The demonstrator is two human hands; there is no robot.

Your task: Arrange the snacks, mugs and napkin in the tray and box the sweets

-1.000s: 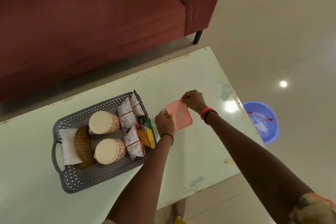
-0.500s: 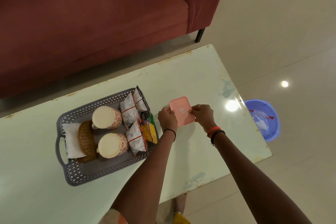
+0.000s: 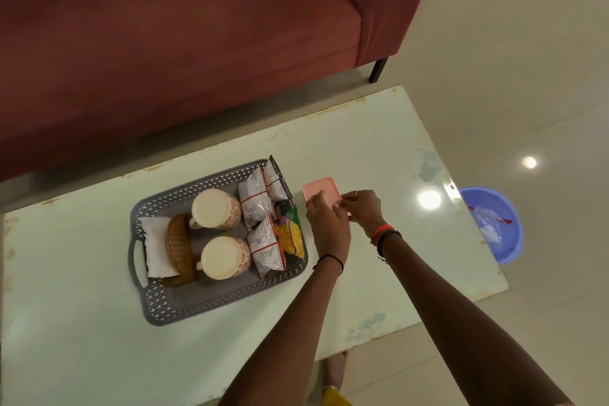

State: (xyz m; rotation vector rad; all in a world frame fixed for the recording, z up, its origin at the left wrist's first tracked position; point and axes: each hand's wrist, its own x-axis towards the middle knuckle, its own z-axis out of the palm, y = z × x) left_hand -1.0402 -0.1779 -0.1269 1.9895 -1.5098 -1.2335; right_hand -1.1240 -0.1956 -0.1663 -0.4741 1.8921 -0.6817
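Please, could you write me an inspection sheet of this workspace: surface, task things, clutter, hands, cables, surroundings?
Surface: pale table, coating worn in spots, lamp glare at the right.
Job's things: grey tray holds far mug, near mug, snack packets, white napkin and a woven brown mat; pink box stands right of the tray, lid on.
Clutter: nothing seen.
Hands: left hand lies over the box, grip unclear; right hand curls its fingers at the box's right edge.
Cables: nothing seen.
Surroundings: red sofa behind; blue basin with plastic on the floor, right.
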